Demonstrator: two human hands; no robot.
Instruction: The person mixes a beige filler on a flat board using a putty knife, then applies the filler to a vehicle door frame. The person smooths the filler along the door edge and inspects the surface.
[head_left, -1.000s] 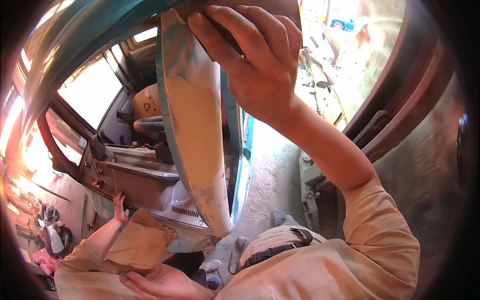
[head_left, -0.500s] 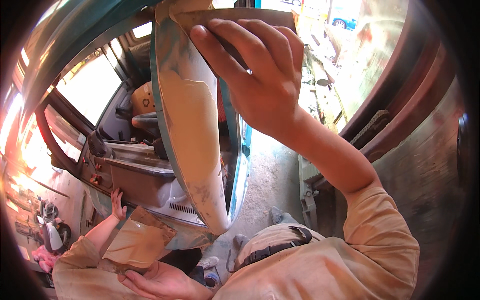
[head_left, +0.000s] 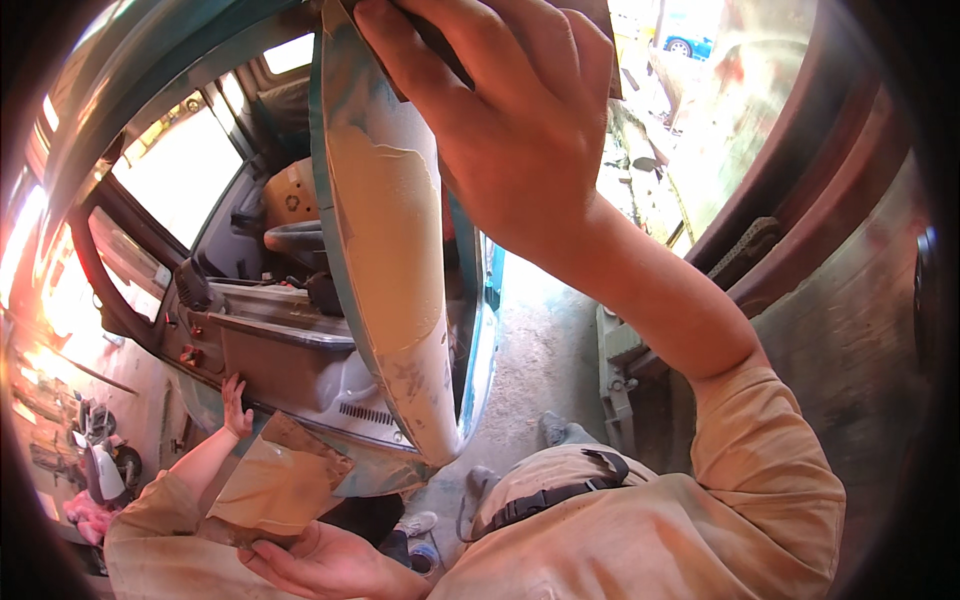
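Observation:
My right hand [head_left: 510, 110] is raised to the top of the picture with its fingers closed on a wide, flat brown spreader [head_left: 612, 50], which the fingers partly hide. The spreader is at the upper part of a curved vehicle pillar [head_left: 425, 395]; contact cannot be made out. Smooth beige filler [head_left: 390, 230] coats the pillar's middle, with a ragged upper edge. At the lower left, my left hand [head_left: 325, 562] lies palm up, gripping the near edge of a flat mixing board [head_left: 325, 462]. A layer of beige paste [head_left: 275, 488] covers much of that board.
Beyond the pillar is the vehicle's cab, with a steering wheel [head_left: 295, 237] and dashboard [head_left: 280, 360]. Another person's hand [head_left: 236, 405] reaches toward its lower edge at left. A dark red panel [head_left: 800, 255] stands at right. Clutter lies on the floor at far left.
My right hand and the spreader have moved up, partly out of the picture. The pillar appears shifted slightly right. My left hand and the board have hardly moved.

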